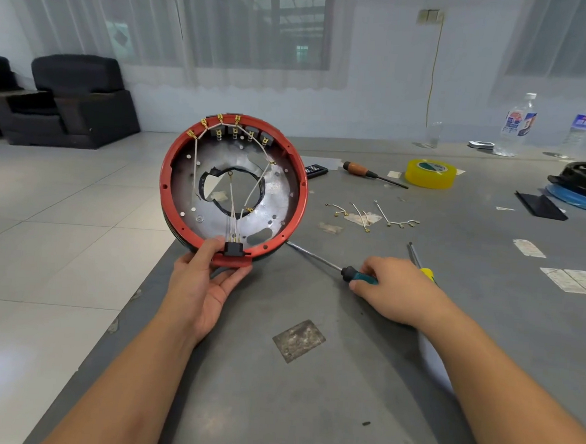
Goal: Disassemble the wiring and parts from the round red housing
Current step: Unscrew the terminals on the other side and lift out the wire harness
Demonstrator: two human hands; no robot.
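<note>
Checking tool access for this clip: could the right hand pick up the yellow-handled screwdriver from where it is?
Probably yes: the right hand grips the green-handled screwdriver, but the yellow-handled screwdriver lies right beside it, nothing between.

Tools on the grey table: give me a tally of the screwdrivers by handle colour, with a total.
Teal-and-black-handled screwdriver, under the right hand: 1
Yellow-handled screwdriver, just behind that hand: 1
Orange-and-black-handled screwdriver, beside the yellow tape roll: 1
Total: 3
</note>
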